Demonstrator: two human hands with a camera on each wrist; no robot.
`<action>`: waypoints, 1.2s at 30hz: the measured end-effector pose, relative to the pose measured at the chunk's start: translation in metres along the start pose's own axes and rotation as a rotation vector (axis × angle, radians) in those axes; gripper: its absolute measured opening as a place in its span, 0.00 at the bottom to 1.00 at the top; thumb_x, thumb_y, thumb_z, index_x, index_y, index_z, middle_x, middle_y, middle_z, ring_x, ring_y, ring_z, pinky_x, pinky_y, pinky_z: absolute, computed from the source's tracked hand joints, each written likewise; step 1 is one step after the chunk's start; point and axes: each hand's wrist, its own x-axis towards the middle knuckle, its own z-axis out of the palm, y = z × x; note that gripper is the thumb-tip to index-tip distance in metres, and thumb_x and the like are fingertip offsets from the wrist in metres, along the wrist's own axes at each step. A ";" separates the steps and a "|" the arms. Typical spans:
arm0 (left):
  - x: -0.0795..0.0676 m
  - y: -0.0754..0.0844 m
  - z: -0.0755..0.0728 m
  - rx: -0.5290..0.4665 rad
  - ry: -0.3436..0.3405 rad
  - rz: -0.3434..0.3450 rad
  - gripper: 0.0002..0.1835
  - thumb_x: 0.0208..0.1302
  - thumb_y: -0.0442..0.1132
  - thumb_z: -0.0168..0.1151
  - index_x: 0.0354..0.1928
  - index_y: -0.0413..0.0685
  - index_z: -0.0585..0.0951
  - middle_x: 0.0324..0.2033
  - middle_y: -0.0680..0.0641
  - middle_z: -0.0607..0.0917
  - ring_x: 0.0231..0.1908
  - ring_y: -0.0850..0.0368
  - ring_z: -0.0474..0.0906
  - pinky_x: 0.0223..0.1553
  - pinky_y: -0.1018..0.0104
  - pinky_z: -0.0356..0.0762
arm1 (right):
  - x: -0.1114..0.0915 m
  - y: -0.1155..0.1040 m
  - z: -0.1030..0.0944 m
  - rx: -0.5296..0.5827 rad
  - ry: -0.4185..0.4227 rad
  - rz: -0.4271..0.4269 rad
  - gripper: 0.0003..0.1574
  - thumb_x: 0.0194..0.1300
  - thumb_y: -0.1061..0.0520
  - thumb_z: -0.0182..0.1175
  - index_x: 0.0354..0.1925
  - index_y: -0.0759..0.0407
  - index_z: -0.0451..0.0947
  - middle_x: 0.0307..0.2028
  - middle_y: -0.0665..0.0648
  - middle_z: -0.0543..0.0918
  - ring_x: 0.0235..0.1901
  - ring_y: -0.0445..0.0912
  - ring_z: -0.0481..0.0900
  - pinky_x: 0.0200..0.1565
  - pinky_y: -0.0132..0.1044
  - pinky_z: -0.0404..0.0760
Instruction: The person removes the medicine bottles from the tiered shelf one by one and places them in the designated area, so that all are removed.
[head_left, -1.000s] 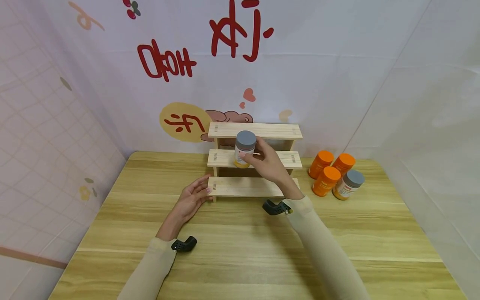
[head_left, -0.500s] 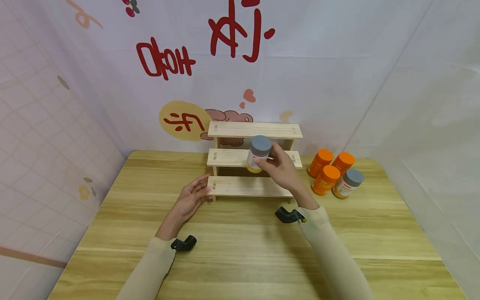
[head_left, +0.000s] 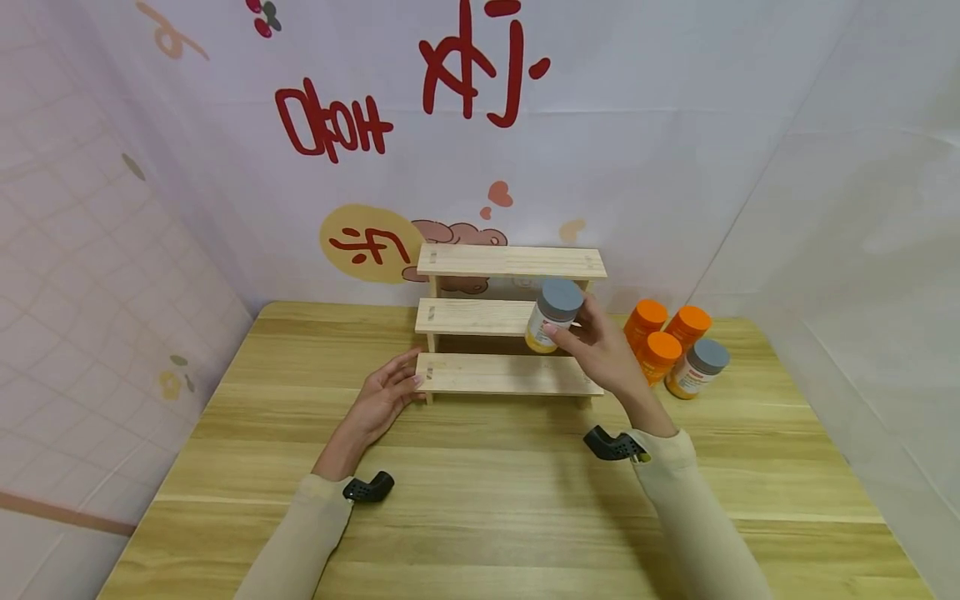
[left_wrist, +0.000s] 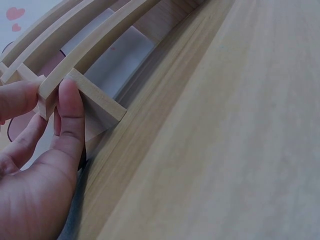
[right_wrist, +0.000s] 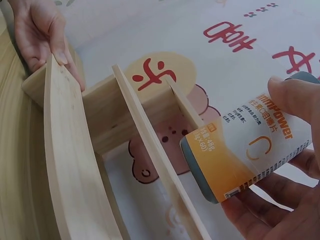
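In the head view my right hand [head_left: 606, 350] grips a grey-capped supplement bottle [head_left: 553, 315] with a white and yellow label. It holds the bottle in the air in front of the right part of a three-tier wooden rack [head_left: 510, 372], slightly tilted. The right wrist view shows the bottle's label [right_wrist: 245, 145], with "C" and "Power" lettering, and the thumb lying on its side. My left hand [head_left: 382, 400] pinches the left end of the rack's lowest board; in the left wrist view the thumb [left_wrist: 71, 107] and fingers hold that board end from either side.
Right of the rack stand several bottles on the wooden table [head_left: 480, 500]: orange ones [head_left: 660, 354] and a second grey-capped bottle [head_left: 697, 369]. A white printed cloth [head_left: 637, 150] hangs behind, with more cloth at both sides.
My right hand has carried the grey-capped bottle to the right along the front of the rack, slightly lower and nearer. The left hand stays at the lowest board's end.
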 end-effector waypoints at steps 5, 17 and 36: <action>-0.001 0.000 0.000 -0.002 0.004 -0.003 0.34 0.75 0.29 0.56 0.79 0.42 0.59 0.51 0.47 0.77 0.46 0.60 0.81 0.44 0.71 0.86 | -0.011 0.006 -0.011 -0.001 0.019 -0.036 0.37 0.73 0.59 0.62 0.75 0.53 0.62 0.64 0.62 0.76 0.62 0.48 0.77 0.61 0.25 0.79; -0.002 -0.003 0.000 -0.002 0.009 -0.008 0.34 0.75 0.28 0.56 0.80 0.41 0.58 0.51 0.47 0.76 0.46 0.60 0.80 0.44 0.71 0.86 | -0.037 0.025 -0.038 -0.038 0.068 -0.006 0.37 0.74 0.59 0.62 0.76 0.52 0.62 0.63 0.52 0.76 0.61 0.35 0.76 0.62 0.20 0.76; -0.001 0.001 0.002 -0.021 0.011 -0.008 0.35 0.74 0.28 0.57 0.79 0.42 0.59 0.49 0.47 0.77 0.44 0.60 0.81 0.44 0.71 0.86 | -0.079 0.051 -0.072 -0.159 0.118 0.042 0.36 0.75 0.59 0.60 0.76 0.52 0.62 0.62 0.45 0.77 0.59 0.29 0.75 0.58 0.18 0.76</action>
